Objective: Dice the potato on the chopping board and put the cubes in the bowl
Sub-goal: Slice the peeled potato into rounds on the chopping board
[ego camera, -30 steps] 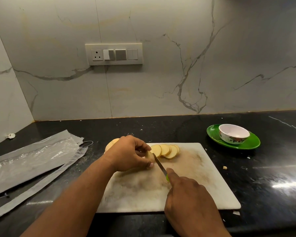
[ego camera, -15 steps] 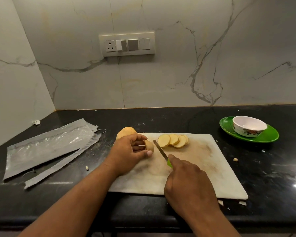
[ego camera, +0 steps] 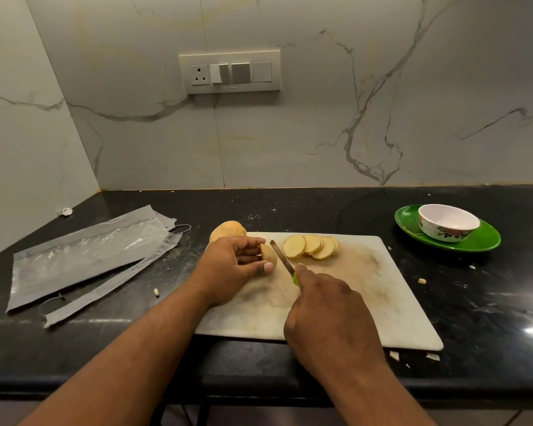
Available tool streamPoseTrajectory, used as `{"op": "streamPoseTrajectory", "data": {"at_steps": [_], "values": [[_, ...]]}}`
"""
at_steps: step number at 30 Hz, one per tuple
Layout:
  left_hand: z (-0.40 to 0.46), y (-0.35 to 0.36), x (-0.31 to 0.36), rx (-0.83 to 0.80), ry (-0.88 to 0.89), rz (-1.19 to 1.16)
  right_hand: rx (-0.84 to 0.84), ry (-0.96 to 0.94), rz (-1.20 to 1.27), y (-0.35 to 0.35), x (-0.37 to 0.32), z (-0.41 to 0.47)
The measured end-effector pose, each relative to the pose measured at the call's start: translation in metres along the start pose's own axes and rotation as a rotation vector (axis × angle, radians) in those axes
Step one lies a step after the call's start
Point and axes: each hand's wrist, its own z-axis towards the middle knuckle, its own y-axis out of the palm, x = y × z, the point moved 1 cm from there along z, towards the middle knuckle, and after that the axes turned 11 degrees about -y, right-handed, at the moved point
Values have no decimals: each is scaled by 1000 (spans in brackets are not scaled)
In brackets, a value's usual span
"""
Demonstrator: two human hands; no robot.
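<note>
One small pale-yellow potato stub [ego camera: 268,254] sat on my stained white chopping board [ego camera: 366,284], pinched in my left hand [ego camera: 228,269], while my right hand [ego camera: 330,318], nearer, gripped the green-handled knife [ego camera: 282,261] slanting just right of it.

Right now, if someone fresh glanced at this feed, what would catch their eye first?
Mid-board, the left hand pinches a small potato end piece while the right hand holds a green-handled knife just beside it. A fan of round slices lies at the chopping board's far edge. To the far right, a white bowl sits on a bright green plate, with no potato in it.
</note>
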Motion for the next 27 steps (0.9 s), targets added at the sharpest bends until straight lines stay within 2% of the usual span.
{"op": "streamPoseTrajectory", "data": {"at_steps": [8,15,27], "values": [[-2,0,1,11,20,78,1,-8,-23,0,-10,-2],[3,-1,-4,-22,11,-3,-18,3,-125,1,-19,4],[10,1,-9,-23,-3,-62,-35,38,-138,17,-22,-4]]}}
